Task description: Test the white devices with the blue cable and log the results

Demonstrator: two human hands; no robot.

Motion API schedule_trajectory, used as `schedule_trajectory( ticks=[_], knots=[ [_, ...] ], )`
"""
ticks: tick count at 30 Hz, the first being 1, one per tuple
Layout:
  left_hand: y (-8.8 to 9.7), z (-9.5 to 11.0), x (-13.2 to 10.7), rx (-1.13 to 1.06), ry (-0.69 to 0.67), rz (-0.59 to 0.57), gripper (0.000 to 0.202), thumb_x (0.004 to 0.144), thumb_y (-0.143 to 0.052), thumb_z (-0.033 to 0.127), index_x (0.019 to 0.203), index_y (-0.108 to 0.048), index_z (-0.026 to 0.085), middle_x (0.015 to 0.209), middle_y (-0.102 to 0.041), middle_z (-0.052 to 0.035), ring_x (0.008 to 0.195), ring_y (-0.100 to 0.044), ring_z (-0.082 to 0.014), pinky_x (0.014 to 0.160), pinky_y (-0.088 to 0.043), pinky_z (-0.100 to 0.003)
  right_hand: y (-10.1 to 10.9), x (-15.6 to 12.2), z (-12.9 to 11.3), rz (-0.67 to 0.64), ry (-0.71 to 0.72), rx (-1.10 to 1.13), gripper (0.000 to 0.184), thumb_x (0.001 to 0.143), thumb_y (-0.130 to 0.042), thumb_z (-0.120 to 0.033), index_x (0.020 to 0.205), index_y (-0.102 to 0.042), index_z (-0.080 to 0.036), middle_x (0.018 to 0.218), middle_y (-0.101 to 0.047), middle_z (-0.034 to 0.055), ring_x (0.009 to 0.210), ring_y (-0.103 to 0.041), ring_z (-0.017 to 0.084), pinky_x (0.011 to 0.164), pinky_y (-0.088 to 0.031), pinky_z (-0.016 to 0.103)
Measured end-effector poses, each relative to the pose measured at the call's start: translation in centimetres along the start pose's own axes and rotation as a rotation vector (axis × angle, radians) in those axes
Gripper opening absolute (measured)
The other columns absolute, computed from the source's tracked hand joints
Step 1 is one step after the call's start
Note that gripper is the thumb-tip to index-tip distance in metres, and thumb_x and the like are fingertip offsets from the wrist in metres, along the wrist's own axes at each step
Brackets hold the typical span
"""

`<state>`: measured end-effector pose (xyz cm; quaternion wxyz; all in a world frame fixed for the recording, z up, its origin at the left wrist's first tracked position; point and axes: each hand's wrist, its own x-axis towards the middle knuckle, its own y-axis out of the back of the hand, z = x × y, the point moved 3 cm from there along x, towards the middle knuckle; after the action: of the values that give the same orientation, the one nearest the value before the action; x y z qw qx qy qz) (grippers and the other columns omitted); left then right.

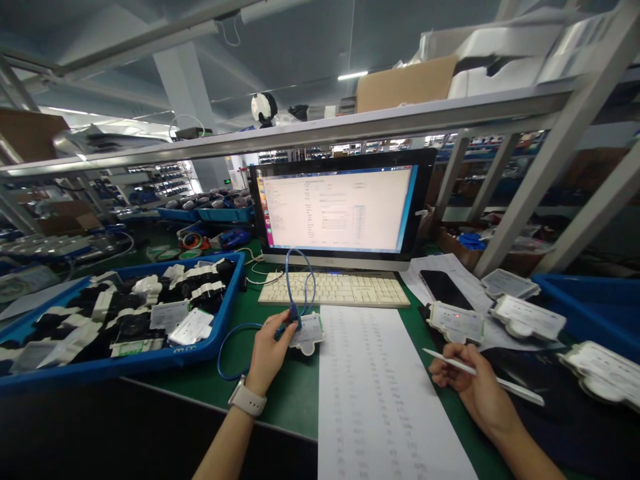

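Note:
My left hand (273, 345) pinches the plug of a blue cable (295, 313) at the left edge of a small white module (309, 333), which lies on the green tabletop just below the keyboard. Whether the plug sits fully in the module is hidden by my fingers. In my right hand (473, 381) is a slim white pen (493, 379), its tip pointing left over the edge of a long printed sheet (380, 393). Beyond that hand, a white module with a small red light (456, 321) rests near a black phone (443, 289).
A blue bin (220, 333) full of black and white modules stands on the left. Behind the keyboard (340, 289) a monitor (337, 210) shows a form. More white modules (529, 317) and another blue bin (590, 303) are at right. A metal shelf (310, 130) crosses above.

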<state>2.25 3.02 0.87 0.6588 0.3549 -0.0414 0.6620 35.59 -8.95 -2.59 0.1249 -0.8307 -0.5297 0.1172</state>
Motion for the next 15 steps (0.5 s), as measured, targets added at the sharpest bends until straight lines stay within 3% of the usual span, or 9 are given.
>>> schedule_trajectory(
  ticks=[6,9,12,15],
  knots=[
    [-0.2,-0.2,-0.4,-0.005,0.006,0.048,0.031,0.079,-0.059,0.036,0.103,-0.065,0.018,0.103,-0.067,-0.0084,0.097,-0.062,-0.0215,0.087,-0.049,-0.034,-0.2,0.0,-0.3,-0.008,0.026,-0.004,0.047,0.064,-0.062,-0.066,0.065,-0.053,-0.02,0.051,-0.062,0.0049,0.043,-0.055,0.016,0.044,-0.045,0.027],
    [-0.3,-0.4,-0.6,0.009,-0.028,0.069,0.03,0.079,-0.058,0.035,0.102,-0.065,0.017,0.102,-0.068,-0.0085,0.095,-0.063,-0.0213,0.086,-0.05,-0.034,-0.2,0.1,-0.3,0.039,0.08,-0.026,0.05,0.065,-0.058,-0.068,0.075,-0.058,-0.019,0.057,-0.066,0.0072,0.044,-0.057,0.017,0.041,-0.045,0.027],
    [-0.5,-0.9,-0.8,0.025,-0.078,0.087,0.029,0.08,-0.058,0.035,0.102,-0.065,0.017,0.1,-0.068,-0.0081,0.094,-0.063,-0.0211,0.085,-0.051,-0.034,0.4,-0.6,-0.5,0.103,0.187,-0.085,0.064,0.066,-0.047,-0.078,0.084,-0.059,-0.018,0.059,-0.067,0.0095,0.043,-0.058,0.019,0.038,-0.044,0.028],
    [-0.6,-1.6,-1.1,0.045,-0.151,0.119,0.028,0.079,-0.059,0.034,0.102,-0.065,0.019,0.1,-0.068,-0.0067,0.093,-0.063,-0.0205,0.085,-0.051,-0.033,2.1,-2.2,-1.8,0.189,0.398,-0.184,0.066,0.073,-0.035,-0.078,0.087,-0.059,-0.018,0.048,-0.061,0.0036,0.037,-0.054,0.018,0.035,-0.044,0.028]
  ],
)
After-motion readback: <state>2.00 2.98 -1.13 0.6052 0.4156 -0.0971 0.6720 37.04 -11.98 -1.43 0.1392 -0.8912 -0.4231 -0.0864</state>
